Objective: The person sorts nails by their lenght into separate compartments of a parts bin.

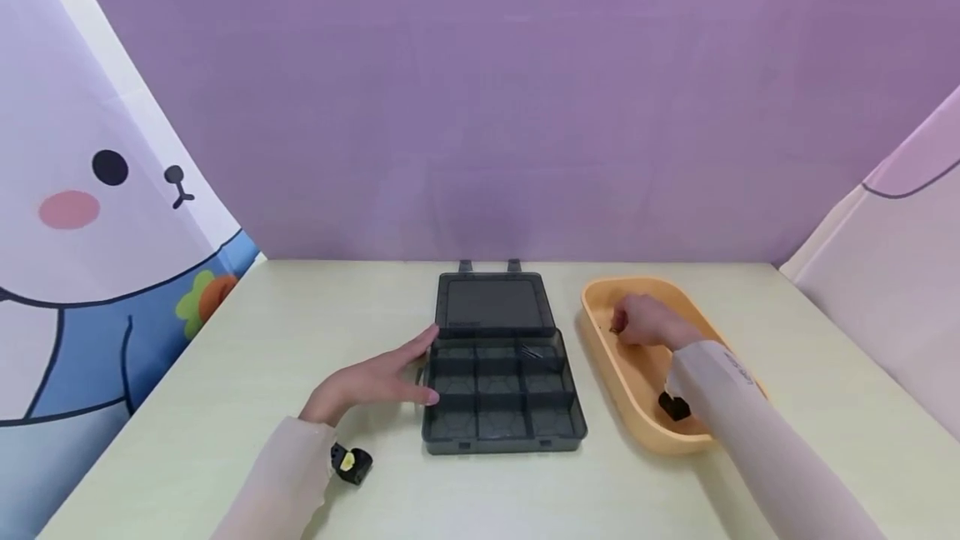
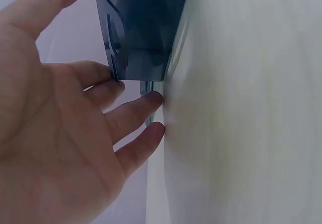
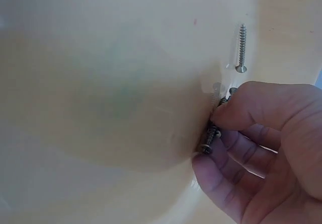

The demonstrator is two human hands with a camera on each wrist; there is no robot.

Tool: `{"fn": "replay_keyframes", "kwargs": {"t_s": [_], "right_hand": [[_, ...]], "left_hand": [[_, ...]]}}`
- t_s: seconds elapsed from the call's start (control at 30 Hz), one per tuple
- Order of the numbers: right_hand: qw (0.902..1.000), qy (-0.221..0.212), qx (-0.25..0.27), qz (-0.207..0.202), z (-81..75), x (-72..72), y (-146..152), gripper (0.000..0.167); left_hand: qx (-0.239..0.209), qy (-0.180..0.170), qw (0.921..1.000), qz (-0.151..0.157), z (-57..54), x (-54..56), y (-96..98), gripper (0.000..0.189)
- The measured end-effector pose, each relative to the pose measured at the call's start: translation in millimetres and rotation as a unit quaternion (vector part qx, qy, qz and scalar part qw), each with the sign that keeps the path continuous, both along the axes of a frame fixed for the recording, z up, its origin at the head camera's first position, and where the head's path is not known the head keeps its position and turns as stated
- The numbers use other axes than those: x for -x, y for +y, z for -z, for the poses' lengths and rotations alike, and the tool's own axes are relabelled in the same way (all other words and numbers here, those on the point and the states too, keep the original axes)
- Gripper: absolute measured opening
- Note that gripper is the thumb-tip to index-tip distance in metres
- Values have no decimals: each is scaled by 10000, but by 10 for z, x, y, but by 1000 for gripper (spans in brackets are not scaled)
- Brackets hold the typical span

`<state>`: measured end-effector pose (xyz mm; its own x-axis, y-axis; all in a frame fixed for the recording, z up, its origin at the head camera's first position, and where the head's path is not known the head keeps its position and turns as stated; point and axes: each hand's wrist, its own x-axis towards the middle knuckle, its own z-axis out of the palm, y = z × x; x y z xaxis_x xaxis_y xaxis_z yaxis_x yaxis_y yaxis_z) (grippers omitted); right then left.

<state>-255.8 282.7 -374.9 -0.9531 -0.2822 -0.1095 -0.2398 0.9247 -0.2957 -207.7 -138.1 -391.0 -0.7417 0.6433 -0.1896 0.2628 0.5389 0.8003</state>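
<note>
A dark translucent compartment box (image 1: 502, 445) lies with its lid (image 1: 493, 302) folded back. Several thin dark screws (image 1: 531, 352) are in its far right compartment. My left hand (image 1: 375, 382) rests at the box's left side, thumb and fingers extended; in the left wrist view its fingers touch the box end (image 2: 141, 58). Inside an orange tray (image 1: 637, 369), my right hand (image 1: 647, 321) pinches a small bunch of screws (image 3: 209, 141) between thumb and fingers. A single silver screw (image 3: 242, 48) lies on the tray bottom beside that hand.
The tray's raised rim (image 1: 592, 340) stands right of the box, with a gap of table between them. A purple backdrop (image 1: 480, 107) rises behind the pale table (image 1: 337, 298). A black wrist camera (image 1: 675, 407) hangs over the tray.
</note>
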Motion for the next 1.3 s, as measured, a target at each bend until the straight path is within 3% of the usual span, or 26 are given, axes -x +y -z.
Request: {"fn": "replay_keyframes", "kwargs": {"t_s": [0.3,0.8,1.1,1.3], "right_hand": [[9996,137,133,-215,28,9,-43,9],[9995,-47,-225,-237,-182,-38,-157,8],[9987,-397,6,-318,-284,-73,-162,11],[9985,-370,47,-407,-333,-75,-162,9]], "left_hand": [[180,147,9995,-192,18,12,-20,97],[46,149,9999,15,-19,5,-112,99],[66,224,9997,100,-54,-23,-90,99],[23,200,9997,99,-72,-49,-98,99]]}}
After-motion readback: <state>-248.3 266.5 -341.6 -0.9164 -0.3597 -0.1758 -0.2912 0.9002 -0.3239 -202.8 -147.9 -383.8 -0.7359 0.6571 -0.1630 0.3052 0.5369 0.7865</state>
